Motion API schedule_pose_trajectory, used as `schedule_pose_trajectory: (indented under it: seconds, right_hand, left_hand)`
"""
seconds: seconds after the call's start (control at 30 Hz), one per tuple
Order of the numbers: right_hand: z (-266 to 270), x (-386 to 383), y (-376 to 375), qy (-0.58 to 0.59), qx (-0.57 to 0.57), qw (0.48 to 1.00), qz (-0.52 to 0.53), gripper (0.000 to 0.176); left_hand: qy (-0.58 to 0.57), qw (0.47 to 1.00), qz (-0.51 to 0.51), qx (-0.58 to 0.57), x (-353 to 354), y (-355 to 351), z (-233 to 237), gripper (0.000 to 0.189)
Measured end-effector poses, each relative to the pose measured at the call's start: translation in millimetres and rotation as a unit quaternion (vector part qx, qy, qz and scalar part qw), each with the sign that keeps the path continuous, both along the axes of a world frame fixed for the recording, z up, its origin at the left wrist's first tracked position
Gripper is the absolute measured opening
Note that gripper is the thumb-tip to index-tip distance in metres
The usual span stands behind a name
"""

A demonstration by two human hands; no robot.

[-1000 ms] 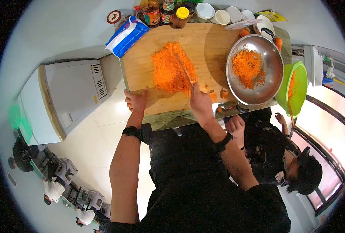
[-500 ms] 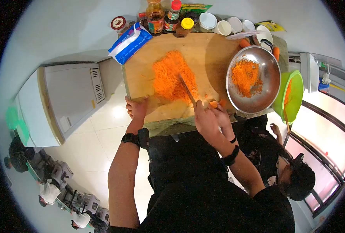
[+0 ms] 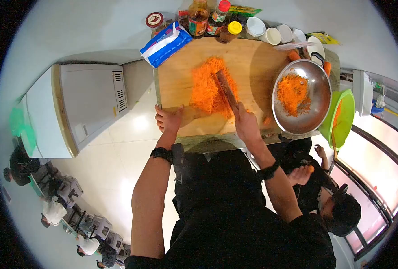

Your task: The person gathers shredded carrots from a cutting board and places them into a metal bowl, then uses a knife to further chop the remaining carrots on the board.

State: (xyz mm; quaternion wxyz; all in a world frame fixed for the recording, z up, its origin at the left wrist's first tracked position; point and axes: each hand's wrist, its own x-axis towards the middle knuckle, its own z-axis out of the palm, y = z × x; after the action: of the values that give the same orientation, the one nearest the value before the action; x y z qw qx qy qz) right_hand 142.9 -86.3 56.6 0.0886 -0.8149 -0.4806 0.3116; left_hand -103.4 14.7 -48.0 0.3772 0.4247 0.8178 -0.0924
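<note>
My right hand is closed around the handle of a kitchen knife, its broad blade lying over a heap of shredded carrot. The heap sits on a wooden cutting board. At the board's near left corner, my left hand grips the edge, fingers curled over the side and thumb on top. A steel bowl with more shredded carrot stands on the right of the board. Small carrot bits lie between the knife hand and the bowl.
Sauce bottles, a blue tissue pack and white cups line the far edge. A green basin stands right of the bowl. Close on my right is a co-worker, a carrot piece in one hand. A white cabinet stands left.
The co-worker's hand has drawn back from the board near my right hand, taking a carrot piece. My knife has turned so its blade face shows more. The view has shifted slightly.
</note>
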Motion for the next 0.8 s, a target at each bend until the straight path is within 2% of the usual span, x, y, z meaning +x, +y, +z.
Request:
schedule_pose_trajectory:
  seconds: [0.1, 0.13, 0.23, 0.27, 0.37, 0.4, 0.47, 0.6, 0.73, 0.8]
  right_hand:
    - [15.1, 11.3, -5.9, -0.013, 0.001, 1.000, -0.028, 0.031]
    - [4.3, 17.4, -8.6, -0.022, -0.006, 1.000, -0.019, 0.033]
    - [-21.2, 3.2, 0.2, -0.050, -0.001, 0.997, -0.055, 0.031]
    - [-26.0, -1.3, 3.2, -0.020, 0.010, 0.997, -0.077, 0.029]
    - [-14.6, -9.8, 27.3, 0.002, -0.038, 0.993, -0.115, 0.027]
    - [-14.6, -9.2, 24.9, -0.002, -0.042, 0.992, -0.119, 0.027]
    - [-13.5, -3.1, 23.1, -0.001, 0.034, 0.995, -0.095, 0.028]
    - [1.3, 4.8, 13.5, 0.012, 0.017, 0.995, -0.093, 0.026]
    - [4.1, 11.1, -17.1, -0.065, -0.012, 0.995, -0.077, 0.028]
    - [-6.6, 18.3, -29.0, -0.123, -0.022, 0.990, -0.068, 0.036]
  left_hand:
    - [0.014, 1.000, 0.012, -0.001, -6.0, -0.7, -3.2, 0.127]
    - [-0.004, 1.000, 0.012, 0.006, -7.5, -2.2, -1.9, 0.126]
    - [-0.014, 1.000, 0.013, 0.007, -2.6, -2.4, 4.4, 0.125]
    - [-0.004, 1.000, 0.016, 0.005, -1.1, -0.4, 7.1, 0.125]
    - [0.013, 1.000, 0.012, 0.008, 2.3, -0.4, 9.7, 0.124]
    - [0.010, 1.000, 0.009, 0.003, 4.9, -0.8, 11.6, 0.124]
    - [0.042, 0.999, 0.015, -0.021, 9.9, 6.3, 15.0, 0.124]
    - [0.006, 1.000, 0.025, -0.006, 2.2, 3.9, 11.4, 0.124]
    - [0.004, 1.000, 0.018, -0.001, 3.9, 1.7, 9.2, 0.124]
    - [0.005, 1.000, 0.026, -0.007, 1.0, 2.7, 11.3, 0.124]
